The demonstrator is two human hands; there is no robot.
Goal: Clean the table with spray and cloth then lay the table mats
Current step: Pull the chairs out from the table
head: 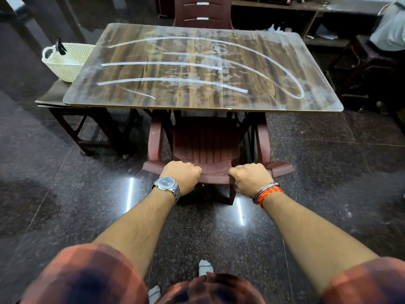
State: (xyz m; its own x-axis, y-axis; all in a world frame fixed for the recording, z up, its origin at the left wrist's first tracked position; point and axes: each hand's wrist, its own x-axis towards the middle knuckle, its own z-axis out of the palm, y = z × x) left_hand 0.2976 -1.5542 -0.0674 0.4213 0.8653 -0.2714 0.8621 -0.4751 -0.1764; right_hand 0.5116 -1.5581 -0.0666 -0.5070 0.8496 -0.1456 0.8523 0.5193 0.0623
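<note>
A wood-patterned table (197,69) stands ahead, its top smeared with white powdery streaks and long chalk-like lines. A maroon plastic chair (206,141) is tucked partly under its near edge. My left hand (183,175) and my right hand (252,177) both grip the top of the chair's backrest, fingers curled over the rim. A cream woven basket (65,60) sits on a low side table at the left, with a dark spray-bottle nozzle (59,46) poking out of it. No cloth or mats are visible.
A second maroon chair (202,12) stands at the table's far side. A dark stool (363,62) and a person's sleeve (390,29) are at the right. A long bench runs along the back. Polished dark granite floor surrounds me.
</note>
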